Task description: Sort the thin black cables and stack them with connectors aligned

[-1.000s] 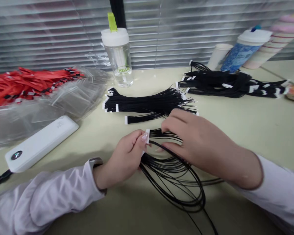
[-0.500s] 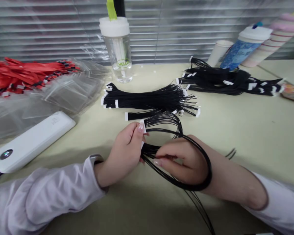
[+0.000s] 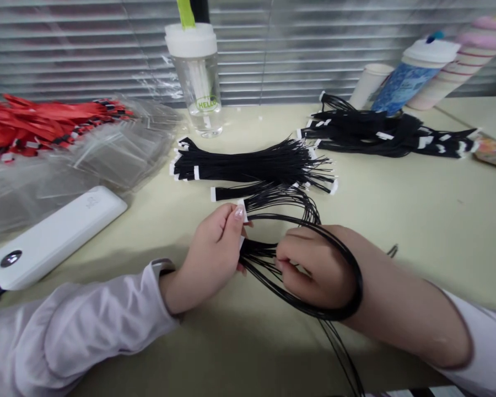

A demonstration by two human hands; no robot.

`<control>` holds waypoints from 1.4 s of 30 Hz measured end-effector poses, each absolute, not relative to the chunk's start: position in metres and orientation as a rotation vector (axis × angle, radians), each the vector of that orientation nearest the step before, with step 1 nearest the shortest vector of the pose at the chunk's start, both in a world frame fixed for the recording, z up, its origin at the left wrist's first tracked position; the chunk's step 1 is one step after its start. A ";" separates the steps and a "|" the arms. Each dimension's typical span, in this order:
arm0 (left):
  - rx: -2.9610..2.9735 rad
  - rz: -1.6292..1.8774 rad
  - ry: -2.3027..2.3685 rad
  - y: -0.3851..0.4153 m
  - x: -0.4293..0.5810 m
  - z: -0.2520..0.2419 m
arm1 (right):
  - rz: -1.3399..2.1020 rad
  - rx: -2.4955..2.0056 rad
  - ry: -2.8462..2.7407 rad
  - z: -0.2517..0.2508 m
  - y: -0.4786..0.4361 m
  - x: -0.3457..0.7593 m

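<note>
My left hand [image 3: 213, 256] is closed around the white connector ends of a black wire harness [image 3: 357, 275], thumb on the upper connector [image 3: 242, 210]. The harness wires bend into a loop to the right, passing over the back of my right hand. Inside that loop my right hand [image 3: 316, 270] is closed, its curled fingers gripping some of the harness's black wires. Loose wire ends [image 3: 341, 353] hang below toward the table's front edge. Just beyond my hands lies a stack of black wire harnesses [image 3: 248, 165] with white connectors.
A second pile of black harnesses [image 3: 367, 132] lies back right, near a blue tumbler [image 3: 409, 80] and a white cup [image 3: 370, 85]. A clear bottle [image 3: 200, 82] stands by the blinds. At left are red ribbon-like bundles [image 3: 37, 121], clear plastic bags [image 3: 116, 157] and a white power bank [image 3: 60, 237].
My right hand has moved slightly right, its fingers curling tighter and sliding along the wires away from the connectors. The loop has shifted a little right with it. My left hand has stayed in place.
</note>
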State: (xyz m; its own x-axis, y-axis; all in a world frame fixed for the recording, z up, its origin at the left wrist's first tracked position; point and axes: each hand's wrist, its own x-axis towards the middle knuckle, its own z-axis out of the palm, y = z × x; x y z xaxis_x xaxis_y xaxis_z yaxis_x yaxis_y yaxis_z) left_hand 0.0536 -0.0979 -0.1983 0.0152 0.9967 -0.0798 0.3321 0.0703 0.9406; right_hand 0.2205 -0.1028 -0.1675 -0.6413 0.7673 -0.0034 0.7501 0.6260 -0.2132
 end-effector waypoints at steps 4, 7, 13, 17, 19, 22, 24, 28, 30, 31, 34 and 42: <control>1.409 0.955 1.468 -0.098 0.053 -0.199 | 0.066 -1.425 -2.790 -0.155 -0.099 0.238; 1.419 0.925 1.493 -0.097 0.053 -0.198 | -0.134 -1.645 -2.581 -0.143 -0.089 0.254; 1.505 0.895 1.472 -0.100 0.052 -0.198 | 0.409 -1.351 -1.622 -0.125 -0.084 0.266; 1.611 0.900 1.412 -0.103 0.051 -0.201 | 0.748 -1.102 -1.510 -0.134 -0.087 0.254; 1.640 0.897 1.392 -0.103 0.051 -0.202 | 0.764 -1.185 -1.742 -0.145 -0.087 0.248; 1.665 0.886 1.377 -0.105 0.051 -0.203 | 0.571 -1.255 -2.082 -0.159 -0.086 0.241; 1.690 0.888 1.372 -0.106 0.051 -0.203 | 0.503 -1.260 -2.205 -0.164 -0.087 0.238; 1.668 0.882 1.363 -0.108 0.051 -0.203 | 0.464 -1.266 -2.280 -0.162 -0.090 0.235; 1.666 0.880 1.374 -0.108 0.051 -0.203 | 0.476 -1.250 -2.315 -0.160 -0.091 0.235; 1.687 0.878 1.380 -0.108 0.051 -0.203 | 0.490 -1.236 -2.336 -0.160 -0.091 0.235; 1.775 0.860 1.383 -0.107 0.050 -0.202 | 0.522 -1.177 -2.390 -0.160 -0.090 0.234; 1.820 0.829 1.378 -0.108 0.050 -0.202 | 0.625 -1.171 -2.405 -0.161 -0.090 0.233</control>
State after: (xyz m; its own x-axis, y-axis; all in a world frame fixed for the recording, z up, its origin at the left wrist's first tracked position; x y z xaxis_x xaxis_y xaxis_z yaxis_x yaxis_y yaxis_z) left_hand 0.0501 -0.1085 -0.2021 0.2298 0.9701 0.0778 0.5236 -0.1906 0.8304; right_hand 0.2326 -0.0903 -0.1606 -0.5737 0.8052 0.1504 0.6302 0.5511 -0.5469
